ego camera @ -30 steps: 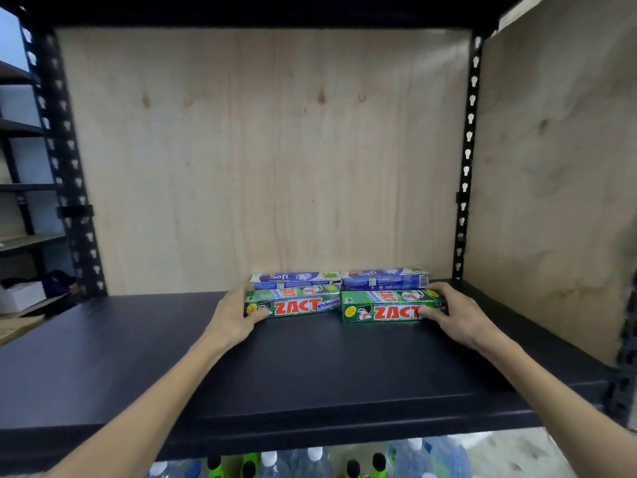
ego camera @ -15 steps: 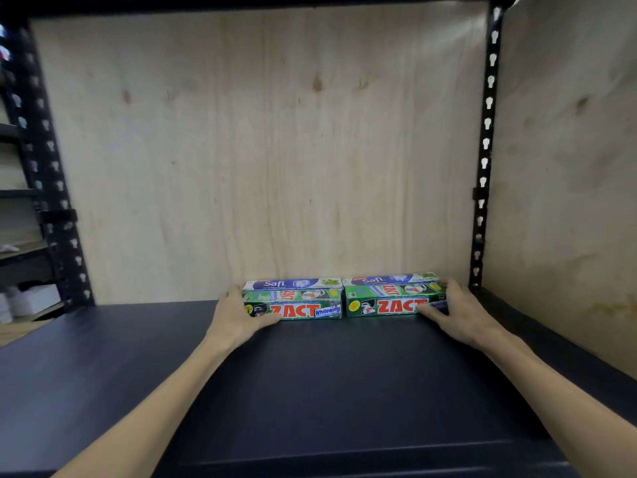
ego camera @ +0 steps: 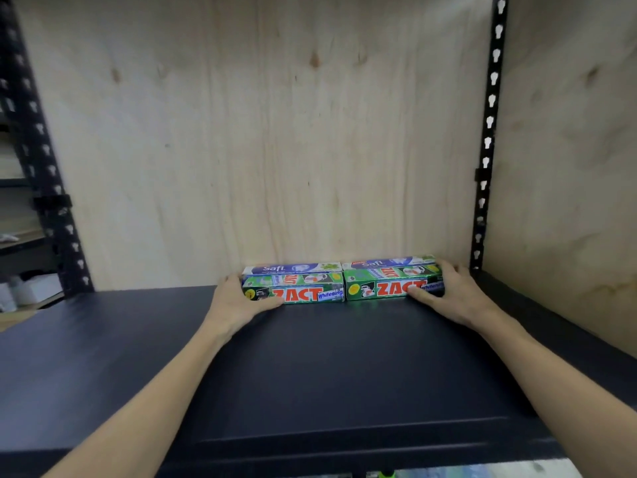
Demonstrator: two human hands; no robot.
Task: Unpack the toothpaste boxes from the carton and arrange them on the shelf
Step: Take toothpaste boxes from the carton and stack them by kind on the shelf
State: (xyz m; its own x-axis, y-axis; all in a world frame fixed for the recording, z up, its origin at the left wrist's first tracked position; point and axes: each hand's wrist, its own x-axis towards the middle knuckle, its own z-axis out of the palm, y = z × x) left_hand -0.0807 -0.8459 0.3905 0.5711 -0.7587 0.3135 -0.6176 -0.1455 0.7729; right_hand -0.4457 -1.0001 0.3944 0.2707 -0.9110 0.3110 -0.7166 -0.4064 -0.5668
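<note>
Two green boxes (ego camera: 344, 288) lie end to end at the back of the shelf (ego camera: 310, 374), touching or nearly touching, with two blue boxes (ego camera: 341, 267) just behind them against the plywood back (ego camera: 258, 132). Whether the blue boxes stand on the shelf or on something lower cannot be told. The row sits toward the right, near the upright (ego camera: 487, 132). The left hand (ego camera: 238, 301) wraps the outer end of the left green box, thumb laid along its front face and fingers over the end. The right hand (ego camera: 448, 291) holds the right box's outer end the same way.

These look like light cardboard cartons, stiff along their length but easy to dent on the broad faces, and likely to slide readily on the smooth dark board. Holding them by the ends, pressing inward, seems the safest way to square the row. The carton is out of view.
</note>
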